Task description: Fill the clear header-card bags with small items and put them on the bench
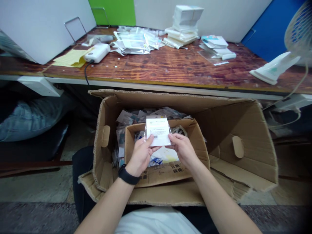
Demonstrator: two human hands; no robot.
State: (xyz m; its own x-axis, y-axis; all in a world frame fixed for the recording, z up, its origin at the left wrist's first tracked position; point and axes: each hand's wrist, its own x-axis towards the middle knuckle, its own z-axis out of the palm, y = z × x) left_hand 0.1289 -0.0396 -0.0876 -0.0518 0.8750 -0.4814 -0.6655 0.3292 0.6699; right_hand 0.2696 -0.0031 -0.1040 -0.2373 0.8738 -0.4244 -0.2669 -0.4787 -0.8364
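Note:
Between my two hands is a clear plastic packet with a white printed card [158, 130] inside, a barcode near its lower left. My left hand [141, 151] pinches the packet's lower left corner, thumb on top; a black band is on that wrist. On the lower right corner, my right hand [182, 146] grips it the same way. Below the packet stands a small cardboard box [168, 174] with several plastic-wrapped items inside, partly hidden by my hands. That box sits within a large open cardboard box [229, 130], where more packets [129, 117] lie along the back and left.
Behind the boxes runs a wooden table [146, 70]. On it are a heap of plastic packets [136, 40], a stack of white cards [187, 19], a white device with a cable [97, 52], yellow paper [70, 58] and a fan [273, 68]. A person's denim-clad leg [36, 117] is at left.

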